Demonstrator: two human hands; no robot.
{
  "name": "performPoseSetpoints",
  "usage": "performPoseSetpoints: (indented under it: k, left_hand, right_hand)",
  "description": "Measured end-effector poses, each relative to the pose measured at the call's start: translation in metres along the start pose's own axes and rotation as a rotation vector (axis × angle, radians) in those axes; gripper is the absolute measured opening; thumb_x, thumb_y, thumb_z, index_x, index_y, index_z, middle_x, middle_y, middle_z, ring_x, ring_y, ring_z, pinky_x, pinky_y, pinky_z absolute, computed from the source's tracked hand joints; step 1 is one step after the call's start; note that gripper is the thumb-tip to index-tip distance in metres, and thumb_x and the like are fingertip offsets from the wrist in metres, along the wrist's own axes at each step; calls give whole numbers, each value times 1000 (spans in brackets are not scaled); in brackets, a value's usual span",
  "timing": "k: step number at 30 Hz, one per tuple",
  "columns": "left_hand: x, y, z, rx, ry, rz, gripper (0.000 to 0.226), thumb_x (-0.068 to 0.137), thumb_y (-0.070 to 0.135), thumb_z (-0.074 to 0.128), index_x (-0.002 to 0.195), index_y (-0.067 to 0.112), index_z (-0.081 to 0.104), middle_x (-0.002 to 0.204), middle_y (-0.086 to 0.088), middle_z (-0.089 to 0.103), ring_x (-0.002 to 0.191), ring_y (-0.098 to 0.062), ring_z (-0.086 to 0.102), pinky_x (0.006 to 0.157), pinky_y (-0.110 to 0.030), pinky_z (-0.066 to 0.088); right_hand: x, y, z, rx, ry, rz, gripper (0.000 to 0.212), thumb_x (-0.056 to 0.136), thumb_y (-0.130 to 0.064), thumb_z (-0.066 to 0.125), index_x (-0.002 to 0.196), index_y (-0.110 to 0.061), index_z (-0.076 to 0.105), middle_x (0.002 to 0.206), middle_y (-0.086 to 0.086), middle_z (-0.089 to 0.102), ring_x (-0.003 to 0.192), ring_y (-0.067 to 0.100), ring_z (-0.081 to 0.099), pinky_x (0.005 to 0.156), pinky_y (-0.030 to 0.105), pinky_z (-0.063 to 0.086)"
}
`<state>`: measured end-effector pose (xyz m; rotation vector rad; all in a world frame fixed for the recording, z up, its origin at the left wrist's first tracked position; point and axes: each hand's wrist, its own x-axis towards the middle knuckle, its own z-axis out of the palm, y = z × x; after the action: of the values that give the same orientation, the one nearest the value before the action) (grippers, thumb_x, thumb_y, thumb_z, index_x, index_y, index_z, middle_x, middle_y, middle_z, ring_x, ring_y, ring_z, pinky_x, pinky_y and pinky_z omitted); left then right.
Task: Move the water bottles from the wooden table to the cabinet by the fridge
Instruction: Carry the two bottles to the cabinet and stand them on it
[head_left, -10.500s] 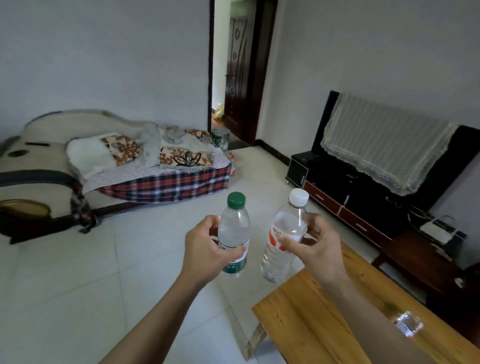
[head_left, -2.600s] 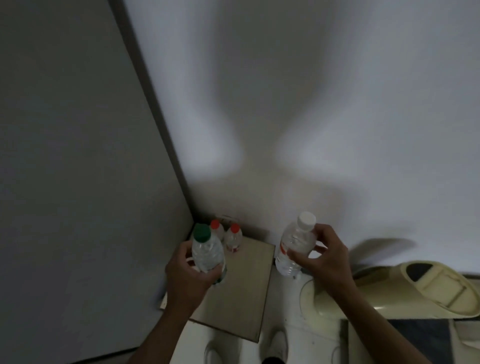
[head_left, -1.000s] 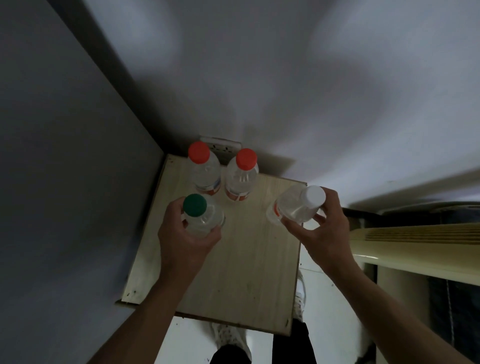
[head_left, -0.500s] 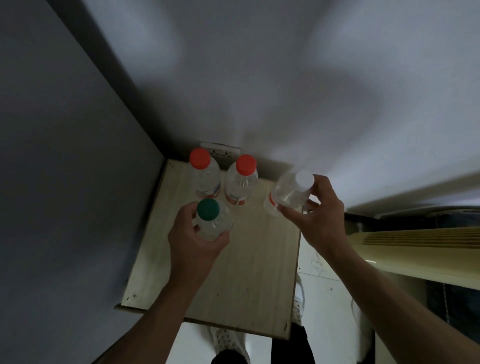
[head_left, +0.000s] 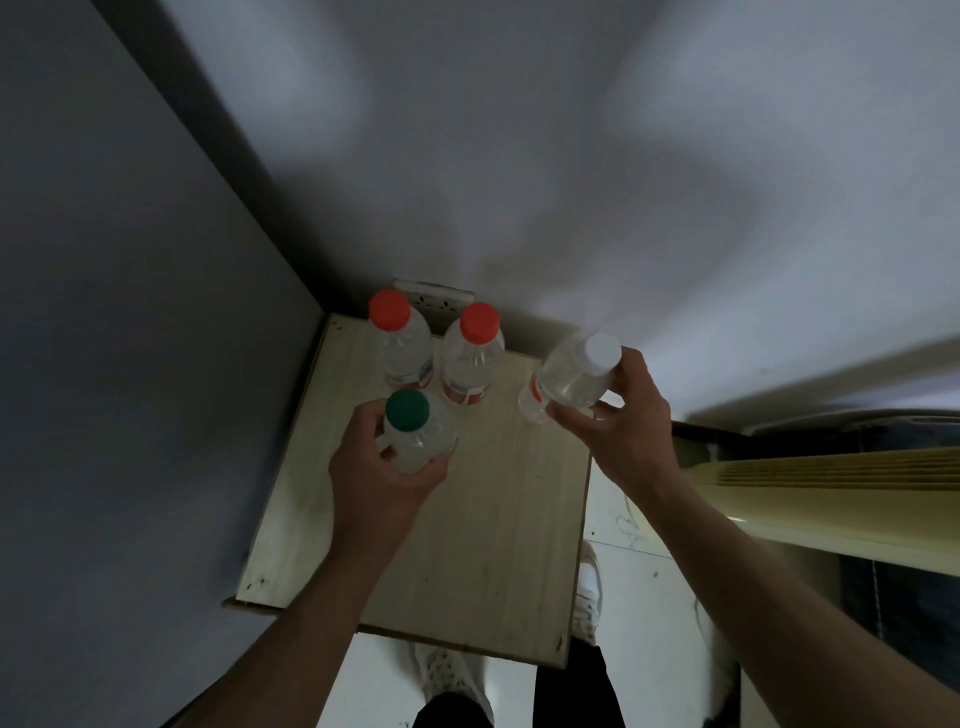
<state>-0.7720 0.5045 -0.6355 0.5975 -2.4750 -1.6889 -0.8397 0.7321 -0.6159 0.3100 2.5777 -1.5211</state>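
I look straight down on the light wooden cabinet top. My left hand grips a green-capped water bottle upright over the top's left middle. My right hand holds a white-capped bottle, tilted, above the cabinet's far right edge. Two red-capped bottles stand at the back against the wall: the left red-capped bottle and the right red-capped bottle, side by side. Whether the green-capped bottle's base touches the wood is hidden by my hand.
A tall grey fridge side walls the cabinet's left. A white wall socket sits behind the red-capped bottles. To the right lies a cream ribbed appliance. My shoes stand on the white floor below the cabinet's near edge.
Both hands have shifted little in the last second. The white-capped bottle moved slightly toward the back right corner; the green-capped bottle edged closer to the red-capped pair.
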Motion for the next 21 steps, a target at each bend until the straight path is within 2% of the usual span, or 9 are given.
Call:
performPoseSetpoints:
  k: [3, 6, 11, 13, 15, 18, 21]
  left_hand:
    - [-1, 0, -5, -1, -23, -45, 63, 62, 19, 93, 114, 24, 57, 108, 19, 64, 99, 5, 63, 81, -17, 56]
    - [-1, 3, -16, 35, -63, -95, 67, 57, 24, 96, 115, 20, 61, 110, 7, 68, 100, -4, 65, 85, -28, 58]
    - [-6, 26, -38, 91, -104, -135, 76, 51, 44, 95, 115, 26, 59, 114, 10, 65, 104, -2, 60, 85, -32, 56]
    - [-9, 43, -48, 100, -104, -126, 82, 49, 50, 93, 119, 26, 59, 117, 12, 63, 105, -1, 58, 86, -33, 55]
    - [-12, 62, -56, 124, -95, -105, 79, 54, 41, 95, 122, 23, 59, 119, 10, 63, 106, -3, 59, 86, -35, 55]
    - [-17, 96, -70, 156, -82, -55, 79, 57, 36, 95, 125, 19, 58, 119, 7, 62, 106, -11, 59, 82, -24, 50]
    - [-20, 134, -83, 165, -95, -12, 81, 57, 33, 95, 128, 17, 58, 121, 5, 62, 107, -13, 58, 80, -16, 45]
  right_hand:
    - [-1, -2, -1, -7, -8, 21, 73, 68, -17, 89, 128, -20, 47, 127, -1, 57, 113, 13, 57, 89, 23, 53]
    - [-3, -8, -7, -36, -43, 26, 73, 68, -19, 89, 128, -19, 46, 126, 0, 58, 115, 16, 58, 92, 36, 57]
    - [-13, -32, -29, -61, -90, 48, 80, 67, -25, 90, 132, -21, 44, 132, 3, 57, 117, 18, 56, 97, 44, 54]
    - [-19, -47, -39, -79, -91, 49, 82, 67, -27, 90, 134, -22, 43, 133, 3, 56, 116, 16, 54, 98, 42, 53]
    - [-27, -61, -48, -106, -92, 39, 83, 67, -31, 90, 135, -24, 42, 134, 2, 55, 114, 13, 53, 96, 37, 53]
    - [-40, -87, -64, -123, -100, 20, 83, 68, -35, 88, 136, -25, 41, 135, 1, 54, 114, 13, 53, 90, 27, 49]
    - [-53, -117, -83, -115, -93, -4, 80, 73, -36, 84, 138, -24, 40, 136, 1, 53, 115, 13, 52, 88, 24, 46]
